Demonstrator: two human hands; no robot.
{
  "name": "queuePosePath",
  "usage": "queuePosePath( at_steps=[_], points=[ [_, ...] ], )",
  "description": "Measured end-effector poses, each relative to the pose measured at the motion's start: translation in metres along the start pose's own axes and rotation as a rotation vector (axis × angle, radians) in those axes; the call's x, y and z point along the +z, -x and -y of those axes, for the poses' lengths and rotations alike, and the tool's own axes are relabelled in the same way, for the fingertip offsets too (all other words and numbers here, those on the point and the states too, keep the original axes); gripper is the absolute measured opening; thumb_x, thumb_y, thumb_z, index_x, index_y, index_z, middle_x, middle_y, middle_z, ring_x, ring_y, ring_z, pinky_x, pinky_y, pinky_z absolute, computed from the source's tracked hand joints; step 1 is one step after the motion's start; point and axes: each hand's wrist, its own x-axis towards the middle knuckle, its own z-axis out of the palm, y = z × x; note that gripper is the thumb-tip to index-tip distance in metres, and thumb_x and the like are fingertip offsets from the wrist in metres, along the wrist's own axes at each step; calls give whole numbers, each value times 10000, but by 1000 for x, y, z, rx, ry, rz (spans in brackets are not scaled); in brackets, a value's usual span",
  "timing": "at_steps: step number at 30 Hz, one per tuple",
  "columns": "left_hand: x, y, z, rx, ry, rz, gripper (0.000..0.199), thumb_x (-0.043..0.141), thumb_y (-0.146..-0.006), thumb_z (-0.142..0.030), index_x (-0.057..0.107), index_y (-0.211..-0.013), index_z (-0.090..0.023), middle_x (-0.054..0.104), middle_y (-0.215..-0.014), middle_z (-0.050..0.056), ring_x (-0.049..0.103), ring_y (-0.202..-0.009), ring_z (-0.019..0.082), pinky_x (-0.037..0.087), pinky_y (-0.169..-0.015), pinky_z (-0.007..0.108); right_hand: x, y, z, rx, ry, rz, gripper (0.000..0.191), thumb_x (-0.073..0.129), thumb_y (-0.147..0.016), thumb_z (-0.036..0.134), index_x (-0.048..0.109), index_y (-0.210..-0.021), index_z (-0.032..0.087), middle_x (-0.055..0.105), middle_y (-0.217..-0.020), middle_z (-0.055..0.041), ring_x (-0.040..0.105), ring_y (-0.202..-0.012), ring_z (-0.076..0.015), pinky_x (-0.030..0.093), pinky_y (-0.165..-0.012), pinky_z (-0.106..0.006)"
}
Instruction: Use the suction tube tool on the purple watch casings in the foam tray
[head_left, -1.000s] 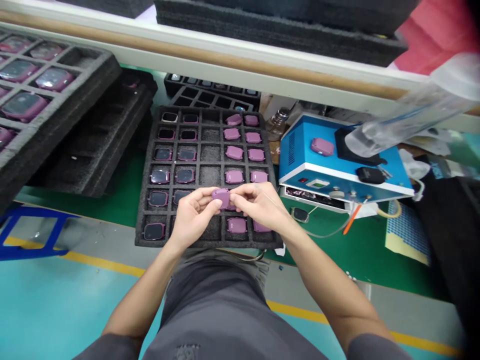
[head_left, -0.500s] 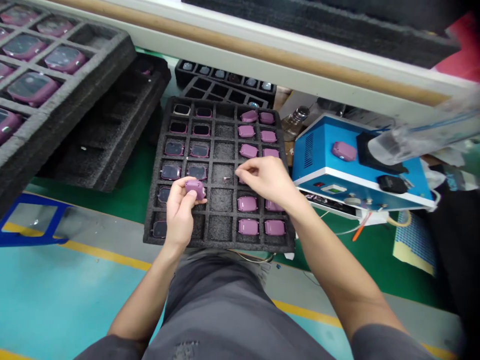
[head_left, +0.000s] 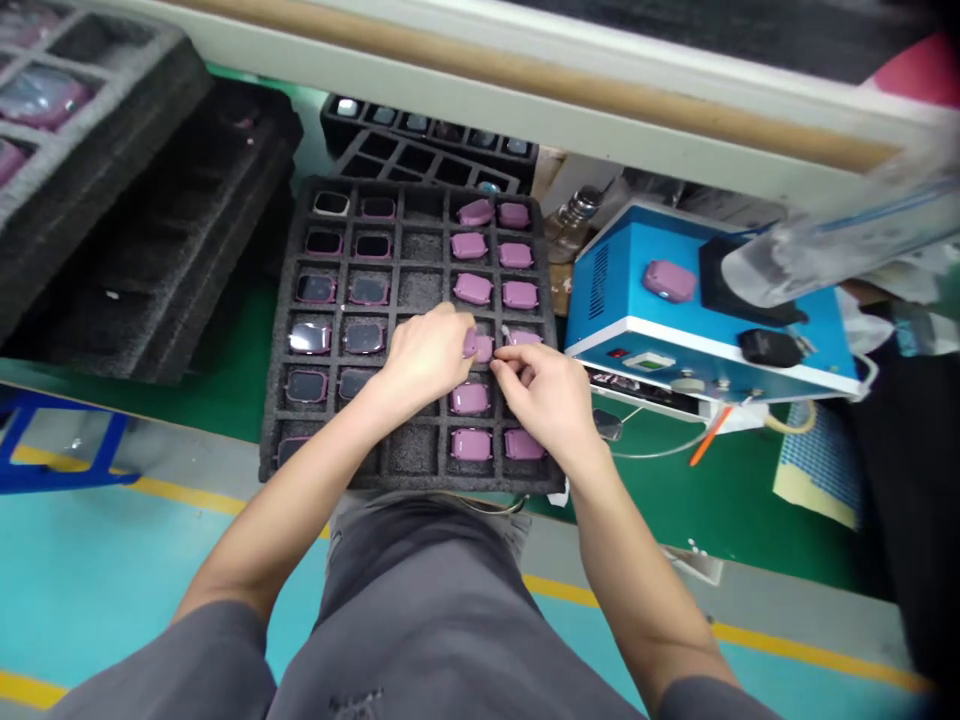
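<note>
Bench: green (head_left: 664, 505), holding the tray at the near middle and the machine on the right.
Tray: black foam (head_left: 421, 288), with screens (head_left: 366, 338) in the left columns and purple backs (head_left: 472, 443) in the right ones; a sleeve or wrist dragging low across it could unseat either.
Machine: blue (head_left: 600, 300), right of the tray; a knock could slide the loose case (head_left: 670, 281) off its unwalled top.
Left hand (head_left: 426, 355): fingers bent over the case's left end; whether they pinch or only press it, I cannot tell.
Right hand (head_left: 547, 395): thumb and forefinger narrow, just right of the case; whether they grip anything is unclear.
Case: purple (head_left: 478, 347), fourth row from the far edge, in or just above its compartment; uneven pressure could tip it, and two crowded hands could nudge neighbours.
</note>
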Motion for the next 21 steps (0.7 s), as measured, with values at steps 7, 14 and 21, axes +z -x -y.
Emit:
queuePosePath(
  at_steps=[7, 14, 21],
  points=[
    [13, 6, 18, -67, 638, -265, 141, 767, -826, -224, 747, -964, -198, 754, -860, 27, 691, -825, 197, 527, -835, 330, -1, 1, 5, 44, -206, -106, 212, 665, -904, 319, 819, -980, 194, 797, -847, -62, 685, -663, -201, 521, -684, -339],
    [11, 7, 21, -78, 1105, -226, 235, 809, -809, -360, 808, -953, -175, 786, -908, 71, 674, -770, 171, 522, -658, 266, 0, -10, 16, 112, -650, -110, 236, 680, -872, 368, 825, -867, 182, 791, -753, -43, 672, -599, -161, 528, -576, -282],
    [13, 7, 24, -56, 1088, -210, 258, 830, -788, -356, 816, -982, -187, 805, -946, 75, 715, -860, 211, 543, -668, 279, -3, -14, 14, 177, -757, -93, 247, 738, -787, 374, 841, -885, 173, 794, -752, -46, 666, -584, -148, 530, -526, -256]
  ],
)
